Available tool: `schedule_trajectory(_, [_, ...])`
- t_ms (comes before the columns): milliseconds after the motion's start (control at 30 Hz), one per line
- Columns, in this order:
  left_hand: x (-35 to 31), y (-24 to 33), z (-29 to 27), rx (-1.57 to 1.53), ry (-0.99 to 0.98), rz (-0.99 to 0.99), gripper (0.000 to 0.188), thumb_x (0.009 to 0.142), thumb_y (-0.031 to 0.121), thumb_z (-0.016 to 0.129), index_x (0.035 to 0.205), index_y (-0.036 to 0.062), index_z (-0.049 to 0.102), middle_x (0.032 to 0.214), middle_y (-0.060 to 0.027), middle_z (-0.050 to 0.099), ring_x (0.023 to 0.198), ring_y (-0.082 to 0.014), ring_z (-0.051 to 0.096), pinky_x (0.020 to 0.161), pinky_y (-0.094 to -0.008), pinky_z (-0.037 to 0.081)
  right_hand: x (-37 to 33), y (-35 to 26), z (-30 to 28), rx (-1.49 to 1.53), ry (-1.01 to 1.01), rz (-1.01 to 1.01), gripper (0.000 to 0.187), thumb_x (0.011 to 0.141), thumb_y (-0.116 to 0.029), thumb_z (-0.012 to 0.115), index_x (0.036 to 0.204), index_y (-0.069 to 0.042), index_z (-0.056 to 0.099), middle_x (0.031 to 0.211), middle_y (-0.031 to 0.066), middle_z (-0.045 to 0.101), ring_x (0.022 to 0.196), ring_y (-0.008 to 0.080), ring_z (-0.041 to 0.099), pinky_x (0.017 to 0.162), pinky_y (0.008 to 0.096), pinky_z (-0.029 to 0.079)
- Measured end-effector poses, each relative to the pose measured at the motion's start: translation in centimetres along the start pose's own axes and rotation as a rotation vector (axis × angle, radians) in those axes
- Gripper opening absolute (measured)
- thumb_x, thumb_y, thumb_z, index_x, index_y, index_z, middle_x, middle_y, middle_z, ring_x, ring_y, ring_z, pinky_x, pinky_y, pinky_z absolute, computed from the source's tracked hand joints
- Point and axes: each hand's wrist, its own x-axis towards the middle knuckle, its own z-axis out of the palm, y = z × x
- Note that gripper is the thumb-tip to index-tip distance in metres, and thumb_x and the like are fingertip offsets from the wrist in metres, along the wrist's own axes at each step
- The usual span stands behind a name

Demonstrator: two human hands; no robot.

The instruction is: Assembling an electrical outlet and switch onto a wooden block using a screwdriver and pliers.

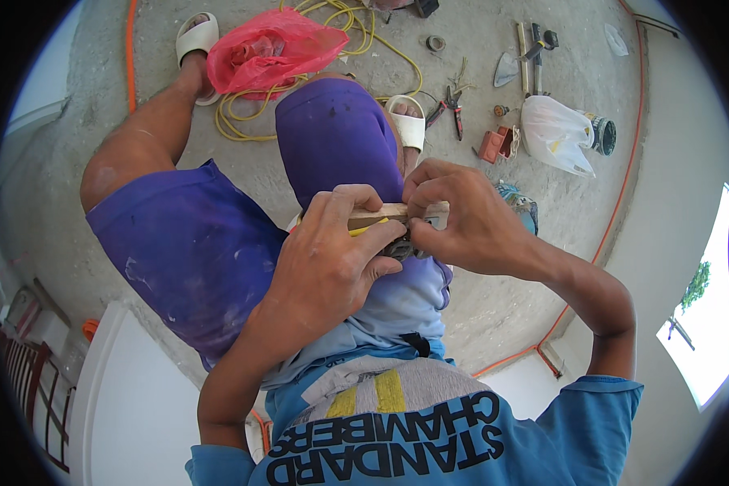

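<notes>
Close in front of my body, my left hand (pixel 324 251) is closed round a flat wooden strip (pixel 378 214). A bit of yellow (pixel 367 228) shows beneath the strip, between my fingers. Under my left thumb is a dark, lumpy piece (pixel 400 248) whose kind I cannot make out. My right hand (pixel 474 219) is at the strip's right end, thumb and fingers pinched together. Whatever sits in that pinch is mostly hidden by the fingers.
On the concrete floor ahead lie a pink plastic bag (pixel 259 53), a yellow cable (pixel 235 121), pliers (pixel 452 109) and a tape roll (pixel 435 43). Farther right are a trowel (pixel 506 70), a hammer (pixel 537 57), orange electrical boxes (pixel 492 147) and a white plastic bag (pixel 555 134).
</notes>
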Motion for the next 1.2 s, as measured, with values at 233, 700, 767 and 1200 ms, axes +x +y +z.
schedule_trajectory(233, [0.3,-0.8,0.0,-0.039,0.003,-0.014,0.037,0.077,0.020,0.084,0.111,0.0085,0.073,0.117,-0.0104,0.056,0.106,-0.0315,0.058,0.087,-0.0424,0.053,0.5,1.6,0.2,0.073,0.120,-0.213,0.020,0.077,0.001,0.074,0.094,0.001,0.064,0.104,0.0131,0.066,0.092,0.0290,0.068,0.082,0.0411,0.055])
schedule_trajectory(700, [0.1,-1.4,-0.4,-0.120,-0.036,-0.040,0.039,0.077,0.015,0.084,0.113,0.0049,0.073,0.118,-0.0140,0.056,0.108,-0.0322,0.060,0.094,-0.0413,0.050,0.4,3.1,-1.9,-0.017,-0.027,-0.562,0.022,0.082,0.005,0.070,0.102,-0.003,0.070,0.099,0.0111,0.065,0.090,0.0332,0.066,0.075,0.0428,0.053])
schedule_trajectory(767, [0.2,-1.4,-0.4,-0.119,-0.039,-0.035,0.039,0.077,0.015,0.084,0.113,0.0049,0.073,0.118,-0.0140,0.056,0.108,-0.0321,0.060,0.094,-0.0414,0.050,0.8,2.9,-2.1,-0.025,-0.069,-0.537,0.022,0.083,0.003,0.070,0.104,-0.004,0.072,0.095,0.0101,0.064,0.088,0.0315,0.066,0.074,0.0436,0.053])
schedule_trajectory(1200, [0.4,-1.4,-0.4,-0.140,-0.050,-0.030,0.042,0.076,0.016,0.085,0.114,0.0041,0.072,0.118,-0.0142,0.055,0.109,-0.0325,0.060,0.095,-0.0420,0.050,1.8,0.7,-2.9,0.016,-0.300,-0.221,0.017,0.082,0.002,0.076,0.099,0.001,0.076,0.091,0.0115,0.066,0.080,0.0242,0.066,0.072,0.0375,0.053])
